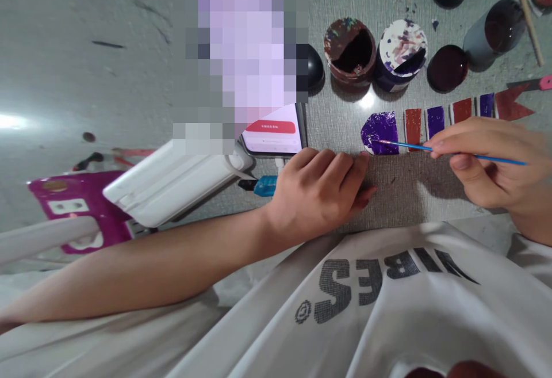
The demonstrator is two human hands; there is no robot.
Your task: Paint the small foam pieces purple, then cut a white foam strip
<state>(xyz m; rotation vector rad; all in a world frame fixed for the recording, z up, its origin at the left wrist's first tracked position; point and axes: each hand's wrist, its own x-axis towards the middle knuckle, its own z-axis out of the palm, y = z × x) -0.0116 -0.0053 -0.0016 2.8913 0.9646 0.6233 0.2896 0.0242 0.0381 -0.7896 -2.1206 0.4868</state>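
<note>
Purple piece (388, 128): flat on the table (336, 125), just beyond the left hand's fingertips and left of the right hand; glossy purple, with a pale sliver at its near rounded edge
Paintbrush (411, 146): tip on the purple paint, handle running into the right hand
Right hand (504, 142): thumb and fingers pinched closed on the brush
Left hand (319, 188): palm down, fingers half curled; palm hidden, so I cannot tell whether it holds anything
Step in hand: apparently coating the piece
Next move: seems to call for light strokes toward the pale sliver, clear of the left fingertips
Red strip (413, 126): beyond the right hand's fingertips
</note>
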